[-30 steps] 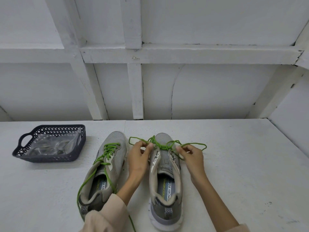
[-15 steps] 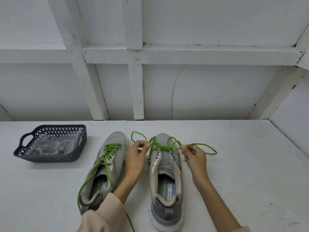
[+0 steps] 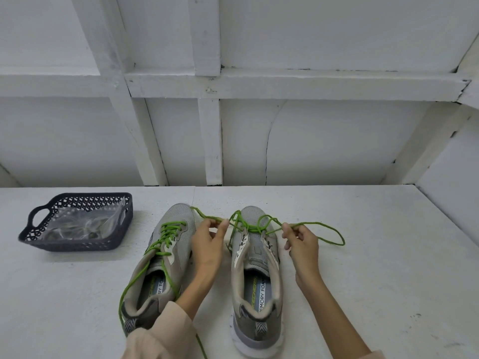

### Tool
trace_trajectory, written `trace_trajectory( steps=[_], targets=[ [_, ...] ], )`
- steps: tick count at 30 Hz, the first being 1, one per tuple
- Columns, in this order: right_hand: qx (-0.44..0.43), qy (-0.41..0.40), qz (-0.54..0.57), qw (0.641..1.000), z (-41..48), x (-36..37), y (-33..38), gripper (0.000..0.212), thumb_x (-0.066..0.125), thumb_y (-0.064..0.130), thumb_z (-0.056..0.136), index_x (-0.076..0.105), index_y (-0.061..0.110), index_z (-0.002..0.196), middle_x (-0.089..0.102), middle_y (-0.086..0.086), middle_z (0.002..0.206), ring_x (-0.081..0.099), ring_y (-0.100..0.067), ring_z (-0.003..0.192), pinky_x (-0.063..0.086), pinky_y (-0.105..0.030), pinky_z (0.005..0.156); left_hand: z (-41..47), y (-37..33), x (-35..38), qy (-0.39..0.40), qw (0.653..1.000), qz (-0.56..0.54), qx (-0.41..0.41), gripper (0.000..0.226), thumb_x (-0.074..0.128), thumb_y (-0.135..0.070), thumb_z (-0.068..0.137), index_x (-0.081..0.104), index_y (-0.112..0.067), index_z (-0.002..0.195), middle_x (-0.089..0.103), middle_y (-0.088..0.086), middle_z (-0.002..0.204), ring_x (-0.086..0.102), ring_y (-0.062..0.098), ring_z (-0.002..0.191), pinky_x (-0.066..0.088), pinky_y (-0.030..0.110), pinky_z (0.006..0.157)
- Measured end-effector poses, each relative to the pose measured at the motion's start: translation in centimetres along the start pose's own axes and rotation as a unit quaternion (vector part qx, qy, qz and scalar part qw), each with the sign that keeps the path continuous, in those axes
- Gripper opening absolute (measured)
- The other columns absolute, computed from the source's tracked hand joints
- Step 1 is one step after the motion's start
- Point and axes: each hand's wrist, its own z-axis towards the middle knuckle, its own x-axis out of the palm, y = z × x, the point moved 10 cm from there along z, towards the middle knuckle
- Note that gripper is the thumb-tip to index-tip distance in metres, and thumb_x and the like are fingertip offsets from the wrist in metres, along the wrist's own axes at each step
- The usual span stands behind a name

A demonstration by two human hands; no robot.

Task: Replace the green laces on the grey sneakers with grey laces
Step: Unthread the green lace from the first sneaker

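While the left hand and right hand pinch a green lace nearly out of the shoe between them, the shoe left of both is fully laced in green; no grey laces fitted.

Two grey sneakers stand side by side by the middle of the desk's near edge, toes toward the far edge. The left sneaker carries a laced green cord whose ends trail toward the near edge, while the right sneaker has a loosened green lace threaded only near its toe. The left grip and right grip each pinch a strand of that lace, and toward the left edge a dark basket holds a clear bag, perhaps of laces.
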Motion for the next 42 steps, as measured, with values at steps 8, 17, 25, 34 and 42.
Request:
trace_trajectory(
  steps=[8,17,25,34,42],
  targets=[
    [0.004,0.034,-0.021,0.999,-0.2,1.2,0.0,0.018,0.070,0.022,0.088,0.067,0.011,0.074,0.058,0.003,0.064,0.049,-0.013,0.063,0.041,-0.028,0.061,-0.4,-0.1,1.0,0.011,0.999,0.029,0.007,0.011,0.070,-0.029,0.088,0.068,-0.023,0.079,0.065,-0.010,0.069,0.052,0.007,0.057,0.041,0.016,0.056],
    [0.013,0.094,-0.023,0.995,-0.5,2.6,-0.1,0.024,0.076,0.025,0.081,0.070,0.003,0.075,0.062,-0.003,0.067,0.052,-0.013,0.065,0.041,-0.028,0.063,-0.7,0.8,2.4,0.072,0.997,0.018,-0.016,0.020,0.073,-0.039,0.084,0.069,-0.020,0.078,0.068,-0.007,0.070,0.056,0.009,0.060,0.044,0.024,0.058],
    [0.042,0.002,0.038,0.998,0.1,0.1,-0.8,0.030,0.066,0.029,0.091,0.059,0.010,0.069,0.055,-0.004,0.067,0.043,-0.012,0.056,0.033,-0.026,0.057,0.4,1.4,-0.1,-0.025,0.998,-0.034,-0.035,0.016,0.064,-0.035,0.091,0.062,-0.021,0.085,0.065,-0.001,0.085,0.056,0.017,0.075,0.046,0.029,0.068],
    [0.026,-0.006,0.023,0.999,0.0,-0.4,-0.2,0.025,0.068,0.023,0.089,0.061,0.009,0.070,0.052,-0.001,0.063,0.043,-0.013,0.059,0.033,-0.026,0.056,0.4,1.5,-0.1,-0.045,0.998,-0.042,-0.024,0.013,0.063,-0.028,0.093,0.062,-0.015,0.088,0.064,-0.001,0.082,0.055,0.018,0.073,0.044,0.032,0.067],
    [0.042,0.106,0.004,0.994,-0.9,2.8,0.0,0.026,0.074,0.020,0.084,0.065,-0.001,0.073,0.052,0.000,0.059,0.043,-0.010,0.057,0.035,-0.020,0.053,-0.7,1.1,2.9,0.095,0.995,0.008,-0.005,0.016,0.067,-0.030,0.090,0.062,-0.020,0.078,0.064,-0.006,0.078,0.053,0.013,0.066,0.042,0.028,0.062]
  ],
)
